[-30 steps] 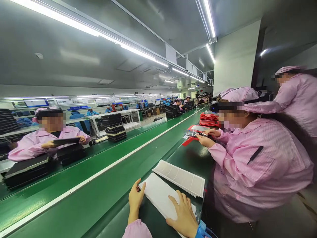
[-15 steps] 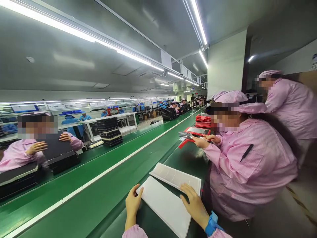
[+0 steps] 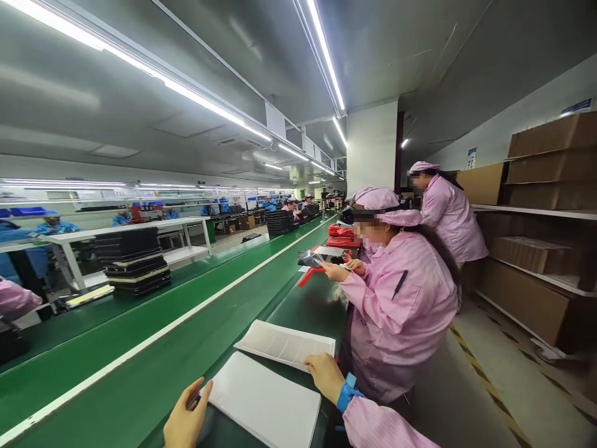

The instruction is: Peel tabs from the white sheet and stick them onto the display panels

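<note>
A blank white sheet or stack (image 3: 265, 398) lies on the dark green bench top. Beyond it lies a white-edged sheet with printed rows (image 3: 289, 344). My left hand (image 3: 186, 414) is at the left corner of the blank stack, thumb and fingers apart. My right hand (image 3: 325, 375), with a blue band at the wrist, is at the near edge of the printed sheet, its fingers bent down and pressed together on that edge. Its fingertips are partly hidden.
Beside the bench on the right, a person in pink (image 3: 396, 298) holds a clear film. Red pouches (image 3: 342, 236) lie beyond. A green conveyor (image 3: 200, 330) runs along the left, with stacked black cases (image 3: 135, 261) across it. Cartons (image 3: 550, 162) fill shelves at right.
The view has turned right, bringing the shelves in. My right hand has gone from spread fingers over the sheets to the printed sheet's edge. My left hand stays by the blank stack's corner.
</note>
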Tool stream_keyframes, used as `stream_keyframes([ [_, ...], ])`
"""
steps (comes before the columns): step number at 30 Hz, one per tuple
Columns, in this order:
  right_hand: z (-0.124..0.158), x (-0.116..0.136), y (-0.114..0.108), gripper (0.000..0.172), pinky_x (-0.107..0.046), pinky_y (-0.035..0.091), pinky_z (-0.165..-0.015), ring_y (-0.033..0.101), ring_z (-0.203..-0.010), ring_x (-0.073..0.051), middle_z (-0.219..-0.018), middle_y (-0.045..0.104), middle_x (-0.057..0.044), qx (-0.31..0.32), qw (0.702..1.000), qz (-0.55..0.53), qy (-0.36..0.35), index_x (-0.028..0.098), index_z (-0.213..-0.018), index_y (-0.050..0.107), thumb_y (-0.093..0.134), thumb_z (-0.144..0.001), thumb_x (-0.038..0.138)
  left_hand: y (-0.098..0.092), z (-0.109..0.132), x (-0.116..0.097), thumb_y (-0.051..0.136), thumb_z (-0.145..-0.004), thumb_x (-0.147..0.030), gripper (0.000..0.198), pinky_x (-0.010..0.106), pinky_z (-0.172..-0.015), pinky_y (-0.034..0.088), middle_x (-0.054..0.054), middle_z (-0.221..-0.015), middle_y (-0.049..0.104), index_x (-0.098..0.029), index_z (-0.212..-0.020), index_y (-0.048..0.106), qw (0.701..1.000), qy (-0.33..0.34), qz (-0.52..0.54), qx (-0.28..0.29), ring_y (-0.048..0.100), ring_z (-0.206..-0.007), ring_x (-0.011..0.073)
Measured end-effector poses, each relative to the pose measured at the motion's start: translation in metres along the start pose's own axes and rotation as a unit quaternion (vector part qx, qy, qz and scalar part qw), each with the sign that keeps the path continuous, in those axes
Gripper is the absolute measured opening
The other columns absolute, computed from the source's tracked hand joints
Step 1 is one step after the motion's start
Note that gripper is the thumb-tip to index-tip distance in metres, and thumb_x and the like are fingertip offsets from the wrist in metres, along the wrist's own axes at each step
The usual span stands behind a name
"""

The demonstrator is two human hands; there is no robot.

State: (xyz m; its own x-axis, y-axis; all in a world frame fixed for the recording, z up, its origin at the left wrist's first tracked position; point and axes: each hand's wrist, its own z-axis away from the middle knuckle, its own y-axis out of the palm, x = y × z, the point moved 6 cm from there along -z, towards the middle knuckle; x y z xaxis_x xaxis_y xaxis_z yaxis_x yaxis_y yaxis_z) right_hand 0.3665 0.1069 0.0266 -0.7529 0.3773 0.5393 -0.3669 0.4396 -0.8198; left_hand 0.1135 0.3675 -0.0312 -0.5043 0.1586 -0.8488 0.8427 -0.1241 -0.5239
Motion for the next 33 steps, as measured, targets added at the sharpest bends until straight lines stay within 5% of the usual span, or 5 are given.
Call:
stream_keyframes([
  [14,-0.025,-0.011,-0.012,0.017,-0.02,0.039,-0.054,0.062,-0.06,-0.015,-0.062,0.069,-0.001,-0.014,0.999,-0.039,-0.011,0.02,-0.065,0.072,0.06,-0.067,0.032,-0.01,0.019,-0.003,0.056,-0.065,-0.05,0.045,0.036,-0.089,0.044,0.007,-0.1,0.066,-0.021,-0.099,0.06,0.994,0.01,0.094,-0.056,0.061,-0.095,0.0251],
  [22,-0.034,0.017,-0.045,0.039,-0.025,0.042,-0.067,0.063,-0.078,-0.019,-0.086,0.069,-0.007,-0.13,0.989,-0.041,-0.056,0.017,-0.085,0.069,0.035,-0.085,0.036,-0.011,0.029,-0.008,0.056,-0.068,-0.045,0.04,0.031,-0.083,0.048,0.009,-0.099,0.066,-0.016,-0.094,0.061,0.983,0.056,0.159,-0.071,0.061,-0.095,0.0225],
  [27,0.003,0.055,-0.04,0.034,-0.03,0.037,-0.077,0.06,-0.08,-0.02,-0.083,0.067,-0.006,-0.128,0.978,-0.025,-0.16,0.02,-0.082,0.067,0.038,-0.087,0.037,-0.014,0.037,-0.01,0.056,-0.069,-0.044,0.038,0.032,-0.08,0.05,0.01,-0.097,0.067,-0.015,-0.092,0.062,0.977,0.066,0.186,-0.079,0.062,-0.092,0.0227],
  [33,0.078,0.093,0.025,0.035,-0.03,0.032,-0.064,0.053,-0.057,-0.014,-0.06,0.058,0.001,-0.11,0.911,0.153,-0.367,0.02,-0.064,0.057,0.034,-0.088,0.009,-0.016,0.043,-0.009,0.057,-0.07,-0.044,0.039,0.035,-0.081,0.05,0.011,-0.098,0.067,-0.014,-0.094,0.062,0.976,0.074,0.195,-0.068,0.062,-0.092,0.0234],
])
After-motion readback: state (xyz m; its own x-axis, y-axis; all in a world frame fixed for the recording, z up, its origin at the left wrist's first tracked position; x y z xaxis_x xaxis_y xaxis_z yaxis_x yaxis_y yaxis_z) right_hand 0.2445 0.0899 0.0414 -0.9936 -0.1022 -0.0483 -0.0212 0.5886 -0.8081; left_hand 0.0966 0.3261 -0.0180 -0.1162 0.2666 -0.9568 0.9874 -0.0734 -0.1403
